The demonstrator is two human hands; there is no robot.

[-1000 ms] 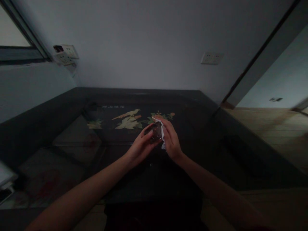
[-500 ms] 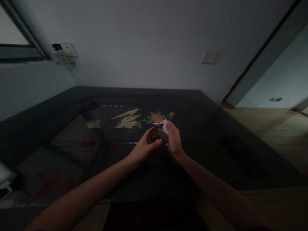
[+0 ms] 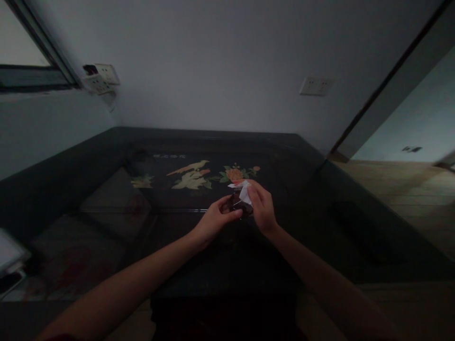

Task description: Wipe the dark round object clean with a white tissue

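Note:
My left hand (image 3: 215, 219) is closed round one side of a small dark brown, glossy, glass-like object (image 3: 240, 204), thumb along its near edge. Its exact kind is hard to make out in the dim light. A white tissue (image 3: 245, 194) is pinched in my right hand (image 3: 263, 207) and lies against the top and right of the object. Both hands are held close together above the dark tabletop (image 3: 220, 255), and the fingers partly hide the object.
Painted birds and flowers (image 3: 192, 177) decorate the dark table surface. A long dark object (image 3: 366, 232) lies at the right. At the left edge is a pale box-like item (image 3: 10, 251). Wall sockets (image 3: 316, 86) are on the wall behind, and another socket block (image 3: 99, 80) hangs at the left.
The right hand has tipped over the top of the dark object, bringing the tissue further across it. The left hand keeps its hold. The whole view has shifted slightly.

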